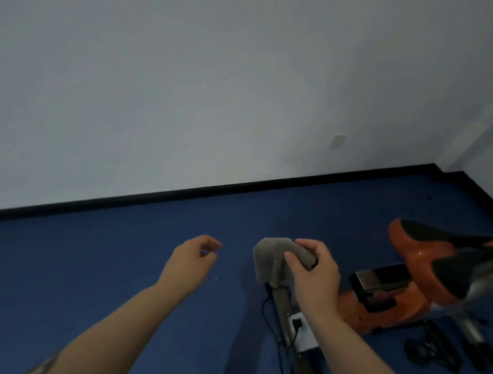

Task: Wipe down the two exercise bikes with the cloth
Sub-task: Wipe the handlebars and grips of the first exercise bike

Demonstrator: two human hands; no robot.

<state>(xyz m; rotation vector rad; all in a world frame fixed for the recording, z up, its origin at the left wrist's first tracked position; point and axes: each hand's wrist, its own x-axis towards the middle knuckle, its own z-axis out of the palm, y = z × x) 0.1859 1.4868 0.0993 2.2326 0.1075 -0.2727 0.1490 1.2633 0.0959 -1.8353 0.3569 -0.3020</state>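
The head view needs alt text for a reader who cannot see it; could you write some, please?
The right hand presses a grey cloth onto a bike post; the left hand hovers, holding nothing. An orange exercise bike stands right, on blue floor.

Both forearms are bare, with no sleeve visible anywhere up to the bottom edge of the view. The left hand (196, 253) and the right hand (314, 271) wear no gloves, and no ring or watch can be seen. On the left forearm, near the lower edge, there is a dark marking, too blurred to read.
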